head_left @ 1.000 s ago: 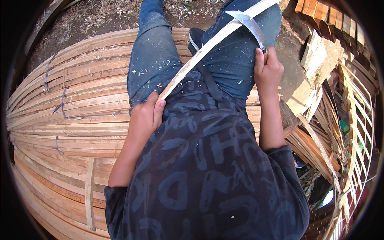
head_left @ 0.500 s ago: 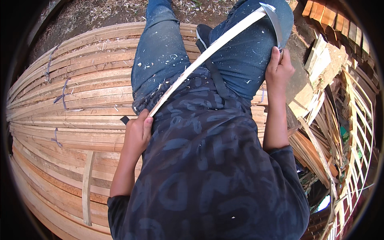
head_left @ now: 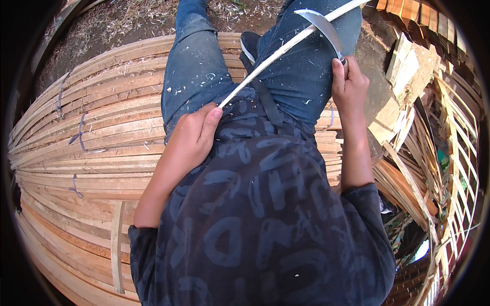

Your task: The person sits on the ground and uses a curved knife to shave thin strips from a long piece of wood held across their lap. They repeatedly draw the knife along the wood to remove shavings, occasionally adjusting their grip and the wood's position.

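Note:
A long pale wooden strip (head_left: 273, 58) slants from my lap up across my right thigh and out past the top edge. My left hand (head_left: 198, 127) is closed round its lower end, thumb along the top. In my right hand (head_left: 351, 79) is the dark handle of a sickle (head_left: 328, 32), mostly hidden by the fingers. The curved metal blade crosses the strip over my right thigh, its tip pointing left. Whether the edge touches the wood I cannot tell. Small shavings dot my jeans (head_left: 196, 66).
Long sawn boards (head_left: 112, 122), some tied with purple string (head_left: 80, 133), lie stacked beneath and left of me. At right are thin split strips (head_left: 403, 188), a curved slatted lattice (head_left: 456, 204) and a wood block (head_left: 406, 66). Shavings litter the ground (head_left: 127, 25) ahead.
My left hand has moved forward and right, pushing the strip further up past the blade. The sickle has shifted from the strip's far end to partway along it, its tip now farther left.

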The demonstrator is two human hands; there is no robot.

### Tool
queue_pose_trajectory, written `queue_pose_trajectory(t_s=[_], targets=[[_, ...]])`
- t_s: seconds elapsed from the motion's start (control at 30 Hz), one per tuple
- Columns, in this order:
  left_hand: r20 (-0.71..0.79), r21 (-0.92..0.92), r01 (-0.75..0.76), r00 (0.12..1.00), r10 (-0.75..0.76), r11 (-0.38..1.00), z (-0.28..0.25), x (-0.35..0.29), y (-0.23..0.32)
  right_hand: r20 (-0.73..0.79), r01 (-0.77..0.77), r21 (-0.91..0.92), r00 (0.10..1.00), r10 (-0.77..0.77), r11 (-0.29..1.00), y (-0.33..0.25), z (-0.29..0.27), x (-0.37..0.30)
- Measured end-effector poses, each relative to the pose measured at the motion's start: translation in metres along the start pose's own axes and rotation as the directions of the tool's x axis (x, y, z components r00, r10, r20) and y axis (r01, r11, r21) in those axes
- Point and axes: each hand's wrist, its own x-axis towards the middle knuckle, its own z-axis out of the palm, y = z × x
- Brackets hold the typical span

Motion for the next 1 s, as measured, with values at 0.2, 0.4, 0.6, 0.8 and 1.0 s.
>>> queue_pose_trajectory(t_s=[0.2,0.4,0.6,0.8,1.0], targets=[[-0.002,-0.004,0.038,0.999,-0.038,0.999,0.003,-0.014,-0.003,-0.066,0.019,-0.097,0.998,-0.025,0.995,-0.004,0.013,-0.002],[-0.034,0.005,0.073,0.997,-0.073,0.997,0.000,-0.034,-0.019,-0.090,-0.022,-0.086,0.996,0.014,0.996,0.000,0.016,-0.001],[-0.065,-0.013,0.104,0.992,-0.104,0.995,-0.005,-0.076,-0.051,-0.162,-0.135,-0.027,0.978,0.129,0.990,0.000,0.016,0.009],[-0.080,-0.019,0.067,0.994,-0.068,0.998,-0.010,-0.086,-0.055,-0.149,-0.051,-0.024,0.988,0.047,0.998,0.005,0.013,-0.001],[-0.076,0.042,0.015,0.997,-0.012,0.999,-0.009,-0.053,-0.026,-0.008,0.065,-0.023,0.998,-0.066,0.998,0.003,0.000,0.001]])
